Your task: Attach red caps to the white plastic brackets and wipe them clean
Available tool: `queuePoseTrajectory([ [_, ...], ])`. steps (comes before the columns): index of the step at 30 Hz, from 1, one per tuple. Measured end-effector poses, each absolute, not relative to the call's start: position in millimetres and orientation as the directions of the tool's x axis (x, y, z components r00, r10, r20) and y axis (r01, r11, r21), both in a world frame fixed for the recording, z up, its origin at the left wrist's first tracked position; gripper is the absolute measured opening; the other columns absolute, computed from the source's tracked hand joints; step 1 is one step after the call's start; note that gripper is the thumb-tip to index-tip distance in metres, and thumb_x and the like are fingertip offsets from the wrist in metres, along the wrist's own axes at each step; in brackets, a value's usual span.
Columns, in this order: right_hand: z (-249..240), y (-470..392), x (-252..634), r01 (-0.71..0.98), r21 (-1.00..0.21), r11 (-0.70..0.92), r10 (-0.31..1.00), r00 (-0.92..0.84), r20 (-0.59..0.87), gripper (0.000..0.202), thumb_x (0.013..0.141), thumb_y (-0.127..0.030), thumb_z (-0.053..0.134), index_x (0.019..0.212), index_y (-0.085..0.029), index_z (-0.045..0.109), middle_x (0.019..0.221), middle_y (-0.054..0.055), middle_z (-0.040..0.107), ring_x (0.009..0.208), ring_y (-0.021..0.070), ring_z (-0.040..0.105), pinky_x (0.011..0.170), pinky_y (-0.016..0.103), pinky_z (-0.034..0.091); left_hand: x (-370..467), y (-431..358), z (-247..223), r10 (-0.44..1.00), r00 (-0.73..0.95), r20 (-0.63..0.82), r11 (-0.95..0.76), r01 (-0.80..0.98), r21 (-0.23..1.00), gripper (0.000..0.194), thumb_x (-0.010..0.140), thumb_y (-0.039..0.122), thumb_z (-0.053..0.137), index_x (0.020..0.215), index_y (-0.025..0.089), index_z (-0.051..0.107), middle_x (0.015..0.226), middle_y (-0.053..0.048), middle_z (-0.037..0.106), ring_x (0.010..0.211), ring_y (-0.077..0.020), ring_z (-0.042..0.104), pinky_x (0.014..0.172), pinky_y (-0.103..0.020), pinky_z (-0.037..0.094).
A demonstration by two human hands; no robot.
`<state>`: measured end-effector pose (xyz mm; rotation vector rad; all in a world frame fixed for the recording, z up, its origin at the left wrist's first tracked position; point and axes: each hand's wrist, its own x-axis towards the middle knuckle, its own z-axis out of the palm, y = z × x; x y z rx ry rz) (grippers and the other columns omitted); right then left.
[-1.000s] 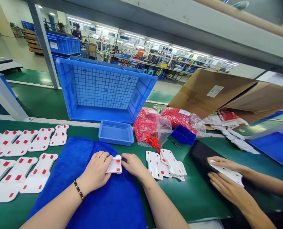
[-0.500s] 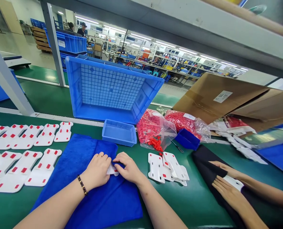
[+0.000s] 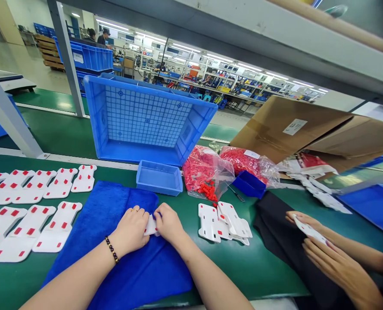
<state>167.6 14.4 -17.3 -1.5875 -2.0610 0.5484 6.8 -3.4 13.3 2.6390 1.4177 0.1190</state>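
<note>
Both my hands hold a white plastic plate (image 3: 150, 225) over a blue cloth (image 3: 113, 271); much of the plate is hidden under my fingers. My left hand (image 3: 133, 228), with a beaded bracelet at the wrist, wraps its left side. The fingers of my right hand (image 3: 168, 224) are closed at its right edge. On the left lie two rows of white plates with red inserts (image 3: 54, 228). To the right of my right hand sits a small pile of similar white plates (image 3: 225, 221).
A light-blue tray (image 3: 159, 189) and a large tilted blue crate (image 3: 146, 156) stand behind the cloth. Bags of red parts (image 3: 207, 170), a dark-blue bin (image 3: 249, 184) and a cardboard box (image 3: 275, 129) are at right. Beside a black cloth (image 3: 278, 237), a co-worker's hands (image 3: 333, 258) hold a white plate.
My right hand has closed in on the plate's right edge, its thumb no longer spread over the cloth. The co-worker's hands have lifted a white plate off the black cloth.
</note>
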Motion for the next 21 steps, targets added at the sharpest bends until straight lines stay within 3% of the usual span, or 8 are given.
queuePoseTrajectory([
  [4,-16.9,24.4,189.4,0.658,-0.742,0.132,0.991,-0.082,0.103,0.016,0.079,-0.014,0.044,0.073,-0.017,0.058,0.078,0.004,0.059,0.076,0.0150,0.056,0.075,0.028,0.043,5.3,-3.4,14.2,0.828,0.560,0.000,-0.552,0.816,0.174,0.028,0.066,0.026,0.057,0.092,0.016,0.054,0.092,-0.010,0.057,0.092,-0.0266,0.047,0.081,-0.039,0.038],
  [7,-12.8,23.1,194.7,0.504,-0.817,0.281,0.949,-0.272,0.159,0.011,0.077,-0.017,0.051,0.082,-0.018,0.062,0.089,0.004,0.059,0.086,0.0149,0.056,0.082,0.028,0.042,4.4,-2.5,13.6,0.827,0.562,0.002,-0.552,0.812,0.189,0.029,0.066,0.026,0.057,0.093,0.016,0.054,0.092,-0.010,0.056,0.092,-0.0267,0.047,0.081,-0.039,0.037],
  [10,-12.3,19.4,190.9,0.457,-0.814,0.359,0.880,-0.457,0.131,0.021,0.071,-0.011,0.056,0.089,-0.020,0.064,0.093,0.003,0.058,0.090,0.0153,0.055,0.084,0.029,0.041,4.4,-1.9,12.6,0.828,0.561,-0.002,-0.549,0.811,0.203,0.028,0.067,0.027,0.056,0.092,0.015,0.054,0.091,-0.010,0.056,0.091,-0.0266,0.046,0.080,-0.039,0.037],
  [17,-12.5,21.9,201.7,0.555,-0.788,0.266,0.923,-0.383,0.042,0.017,0.070,-0.010,0.058,0.081,-0.020,0.066,0.083,0.002,0.063,0.081,0.0159,0.057,0.078,0.029,0.042,6.8,-3.3,13.7,0.820,0.571,-0.019,-0.555,0.804,0.214,0.027,0.067,0.027,0.055,0.092,0.017,0.054,0.091,-0.009,0.056,0.090,-0.0267,0.046,0.079,-0.039,0.036],
  [21,0.1,19.3,209.7,0.466,-0.842,0.272,0.920,-0.383,0.085,0.014,0.071,-0.014,0.061,0.083,-0.020,0.066,0.082,0.002,0.063,0.080,0.0153,0.057,0.077,0.028,0.043,5.4,-2.5,12.4,0.839,0.544,0.001,-0.533,0.821,0.205,0.030,0.067,0.026,0.055,0.095,0.016,0.053,0.092,-0.010,0.056,0.091,-0.0270,0.046,0.078,-0.039,0.036],
])
